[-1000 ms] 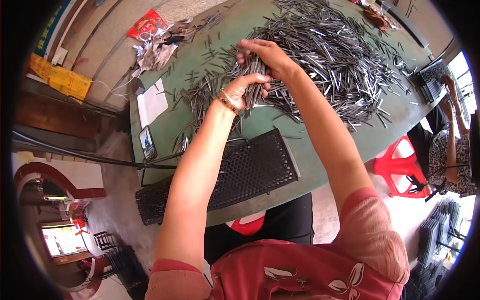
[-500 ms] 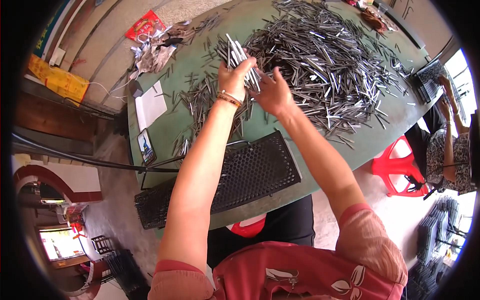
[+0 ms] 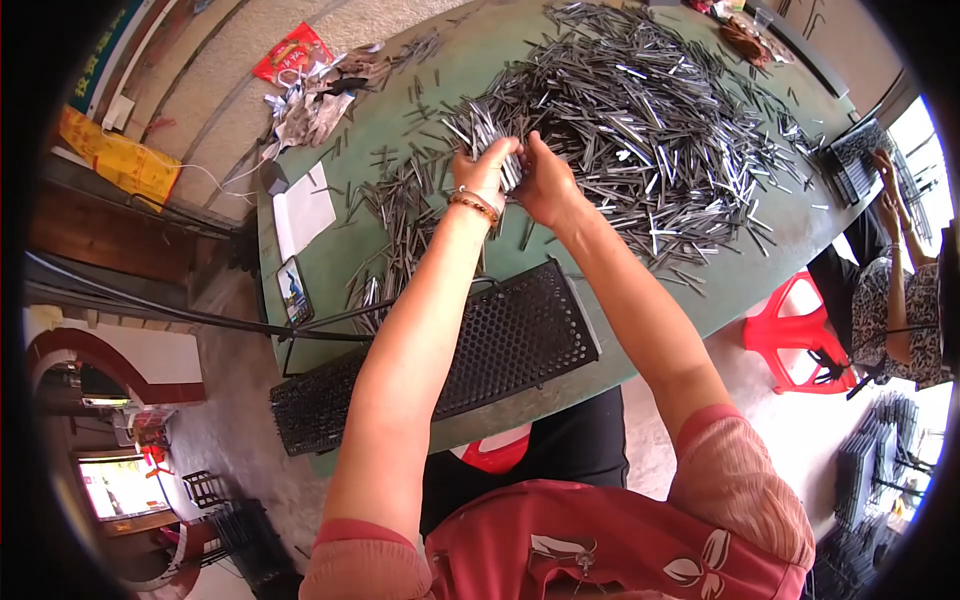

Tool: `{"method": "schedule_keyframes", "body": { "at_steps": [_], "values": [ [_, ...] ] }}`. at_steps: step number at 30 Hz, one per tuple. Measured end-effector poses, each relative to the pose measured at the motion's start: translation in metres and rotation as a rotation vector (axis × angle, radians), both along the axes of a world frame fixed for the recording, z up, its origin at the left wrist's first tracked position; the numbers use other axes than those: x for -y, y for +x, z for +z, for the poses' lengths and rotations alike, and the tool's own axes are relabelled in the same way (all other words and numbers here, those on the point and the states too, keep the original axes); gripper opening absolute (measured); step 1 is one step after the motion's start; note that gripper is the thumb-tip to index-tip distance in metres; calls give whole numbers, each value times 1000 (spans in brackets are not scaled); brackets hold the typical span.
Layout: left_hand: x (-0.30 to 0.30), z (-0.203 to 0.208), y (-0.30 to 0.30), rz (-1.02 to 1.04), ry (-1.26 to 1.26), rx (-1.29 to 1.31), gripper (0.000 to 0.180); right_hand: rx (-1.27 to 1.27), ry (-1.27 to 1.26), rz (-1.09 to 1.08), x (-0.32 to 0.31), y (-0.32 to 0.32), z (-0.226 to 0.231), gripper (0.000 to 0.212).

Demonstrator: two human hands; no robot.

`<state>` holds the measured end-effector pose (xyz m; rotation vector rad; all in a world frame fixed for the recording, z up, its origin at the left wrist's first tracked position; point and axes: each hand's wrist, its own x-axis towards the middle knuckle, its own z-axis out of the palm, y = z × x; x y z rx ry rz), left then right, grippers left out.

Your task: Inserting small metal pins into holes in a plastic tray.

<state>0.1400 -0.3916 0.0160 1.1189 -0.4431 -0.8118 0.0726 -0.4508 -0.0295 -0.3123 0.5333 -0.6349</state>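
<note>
- Bundle of thin grey strips (image 3: 482, 126), metal-looking, held at the left border of the big heap; far ends fan out slightly, near ends lie between the palms.
- Left hand (image 3: 480, 172): thumb laid across the strips, pinching them against the fingers, which are mostly hidden.
- Right hand (image 3: 547, 188): cupped beside the near ends, thumb raised; cannot tell whether its fingers close on any strips.
- Step in hand, judged: gathering a handful and evening its ends, left hand clamping, right palm acting as a stop.
- Next move, judged: calls for a left grip loose enough for strips to slide level, yet firm enough that none drop out; the right palm should stay flat to the ends.
- Heap of strips (image 3: 650, 120): just beyond the right hand, lying in all directions. Looser scatter (image 3: 405, 215) to the left.
- Black perforated tray (image 3: 520, 335): nearer the body, on the green table (image 3: 748, 280), partly behind the left forearm.
- Farther left: phone (image 3: 294, 290), white paper (image 3: 305, 212).
</note>
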Motion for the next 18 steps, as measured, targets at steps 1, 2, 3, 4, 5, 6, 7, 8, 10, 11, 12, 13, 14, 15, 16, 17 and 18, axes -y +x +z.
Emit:
{"method": "schedule_keyframes", "body": {
  "at_steps": [1, 2, 3, 4, 5, 6, 7, 8, 10, 11, 12, 13, 14, 15, 16, 17, 18],
  "values": [
    [-1, 0, -3, -6, 66, 50, 21, -52, -65, 83, 8, -8, -9, 41],
    [-9, 1, 0, 3, 67, 52, 21, -49, -65, 92, 8, -14, -3, 41],
    [-16, 2, 3, -112, 73, 40, 19, -70, -187, 154, 10, -21, 3, 40],
    [-22, 3, 4, -233, 76, 27, 17, -91, -312, 210, 10, -29, 16, 40],
    [-27, 7, 0, -276, 83, 30, 15, -119, -421, 215, 9, -38, 29, 46],
    [-33, 12, -2, -363, 66, 62, 15, -119, -423, 215, 9, -41, 37, 46],
    [-39, 16, -8, -406, 79, 56, 16, -118, -481, 232, 11, -45, 42, 50],
    [-44, 21, -14, -449, 92, 49, 17, -116, -538, 250, 13, -49, 47, 54],
    [-54, 24, -22, -498, 134, 6, 21, -92, -574, 321, 13, -54, 58, 54],
    [-60, 26, -25, -528, 162, 6, 22, -85, -634, 403, 11, -55, 64, 49],
    [-65, 27, -28, -558, 190, 5, 22, -77, -694, 486, 8, -56, 66, 44],
    [-68, 28, -30, -599, 230, -3, 24, -78, -697, 489, 7, -55, 67, 44],
    [-71, 29, -32, -597, 227, -3, 24, -57, -677, 507, 6, -56, 68, 38],
    [-73, 30, -35, -613, 206, -46, 26, -36, -656, 526, 5, -56, 68, 31],
    [-74, 31, -35, -629, 185, -89, 27, -15, -634, 544, 4, -56, 68, 24],
    [-76, 31, -34, -621, 191, -96, 29, -28, -626, 544, 5, -54, 67, 20],
    [-78, 30, -32, -620, 188, -97, 29, -30, -628, 546, 4, -52, 66, 20]
  ]
}}
